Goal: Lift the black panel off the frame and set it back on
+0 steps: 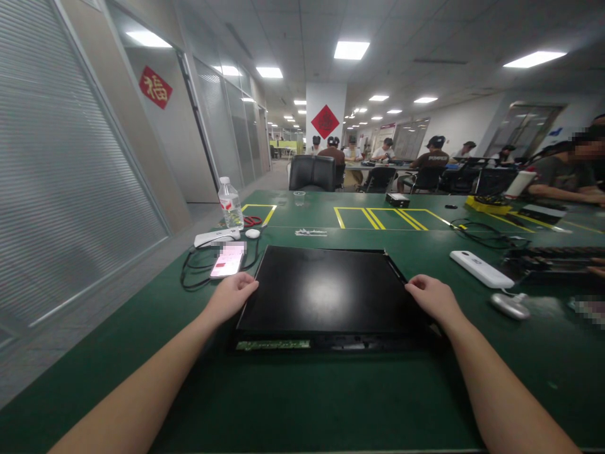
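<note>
I am placing both grips on a flat black rectangular panel (326,290), which is lying face up on the green-matted counter (307,397) directly in front of me, its long edges running left to right. My left grip (231,295) is sitting at the panel's left edge, about midway along it, with the fingers curled loosely closed over that edge and the thumb side facing the panel top. My right grip (432,299) is sitting at the right edge, palm down, with the fingers closing on the rim; I cannot tell whether any fingertip is reaching under the panel. The panel is resting level, and a narrow green circuit strip (273,345) is showing along its near left edge. Just beyond my left grip, a smartphone with a lit pink screen (227,261) is lying beside a looped black cable (189,274). Farther back on that side, a clear plastic water bottle (230,203) is standing upright near red-handled scissors (253,221). To the right of the panel, apart from my right grip, a white oblong device (481,268) is lying at an angle, with a small silver rounded object (509,305) just nearer to me. Yellow marking lines (378,217) are crossing the far part of the counter, and a black office chair (312,173) is standing behind it. Other people are sitting at tables well beyond.
</note>
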The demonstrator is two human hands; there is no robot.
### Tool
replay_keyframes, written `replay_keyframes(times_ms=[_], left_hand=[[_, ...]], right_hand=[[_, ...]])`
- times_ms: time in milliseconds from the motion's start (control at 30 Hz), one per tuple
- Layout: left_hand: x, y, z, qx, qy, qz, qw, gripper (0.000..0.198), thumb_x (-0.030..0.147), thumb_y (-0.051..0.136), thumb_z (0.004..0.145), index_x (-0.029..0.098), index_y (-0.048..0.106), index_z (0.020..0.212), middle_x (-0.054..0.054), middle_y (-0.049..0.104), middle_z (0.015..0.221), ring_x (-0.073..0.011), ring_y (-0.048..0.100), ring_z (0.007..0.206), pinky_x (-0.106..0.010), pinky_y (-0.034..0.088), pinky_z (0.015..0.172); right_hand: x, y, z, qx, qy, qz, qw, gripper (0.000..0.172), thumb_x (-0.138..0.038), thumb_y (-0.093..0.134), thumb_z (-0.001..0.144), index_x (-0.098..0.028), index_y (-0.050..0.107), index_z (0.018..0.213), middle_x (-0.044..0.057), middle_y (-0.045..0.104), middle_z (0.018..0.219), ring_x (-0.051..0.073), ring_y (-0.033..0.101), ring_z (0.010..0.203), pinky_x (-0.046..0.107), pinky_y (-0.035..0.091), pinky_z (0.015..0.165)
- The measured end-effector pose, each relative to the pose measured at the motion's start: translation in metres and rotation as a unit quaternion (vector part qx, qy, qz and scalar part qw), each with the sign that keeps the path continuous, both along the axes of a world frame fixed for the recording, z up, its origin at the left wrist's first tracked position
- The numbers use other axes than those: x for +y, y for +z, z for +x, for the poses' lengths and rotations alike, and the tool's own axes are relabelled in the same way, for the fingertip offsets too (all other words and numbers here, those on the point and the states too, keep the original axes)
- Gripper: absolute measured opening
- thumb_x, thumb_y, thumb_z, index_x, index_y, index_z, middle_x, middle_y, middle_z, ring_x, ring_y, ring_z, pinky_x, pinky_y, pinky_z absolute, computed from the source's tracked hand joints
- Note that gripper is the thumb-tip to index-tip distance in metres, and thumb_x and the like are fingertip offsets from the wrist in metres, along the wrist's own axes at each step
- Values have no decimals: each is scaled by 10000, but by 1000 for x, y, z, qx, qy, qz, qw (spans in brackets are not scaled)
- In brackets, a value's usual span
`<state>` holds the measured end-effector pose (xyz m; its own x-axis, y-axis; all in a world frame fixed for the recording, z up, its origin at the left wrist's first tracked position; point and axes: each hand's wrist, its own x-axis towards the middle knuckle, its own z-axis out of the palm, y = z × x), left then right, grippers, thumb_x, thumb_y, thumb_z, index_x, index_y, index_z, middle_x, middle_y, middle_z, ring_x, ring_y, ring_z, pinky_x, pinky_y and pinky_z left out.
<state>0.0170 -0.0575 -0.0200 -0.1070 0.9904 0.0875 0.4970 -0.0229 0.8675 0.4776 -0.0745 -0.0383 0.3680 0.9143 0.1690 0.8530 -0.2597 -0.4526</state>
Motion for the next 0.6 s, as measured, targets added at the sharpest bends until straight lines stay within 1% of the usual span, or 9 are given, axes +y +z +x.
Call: replay_keyframes(times_ms=[133,267,433,600], left_hand=[[0,0,0,26,-6,-22,999,231,410,713,610,192,657,661,1,605,491,-205,546,492,-286,338,518],[-1,-2,0,53,-15,-26,998,266,428,692,629,181,670,726,20,591,483,-195,535,483,-279,319,518],[-2,-2,2,78,-13,-13,997,232,419,683,627,192,671,675,38,543,441,-182,495,463,-276,307,513],[-1,-3,3,115,2,-3,993,184,389,683,618,206,678,635,19,565,453,-199,513,481,-285,311,517]], right_hand=[[1,-1,1,13,-5,4,1000,162,-350,574,753,-242,692,736,36,716,774,211,641,735,297,435,634],[1,0,1,19,-10,2,1000,158,-354,578,751,-242,685,722,39,713,768,214,642,740,299,439,638],[1,0,1,13,-7,7,1000,151,-354,591,736,-242,690,716,36,716,765,219,639,736,304,439,632],[1,1,2,27,-3,13,1000,148,-361,596,732,-247,681,693,29,713,745,219,639,735,306,445,639]])
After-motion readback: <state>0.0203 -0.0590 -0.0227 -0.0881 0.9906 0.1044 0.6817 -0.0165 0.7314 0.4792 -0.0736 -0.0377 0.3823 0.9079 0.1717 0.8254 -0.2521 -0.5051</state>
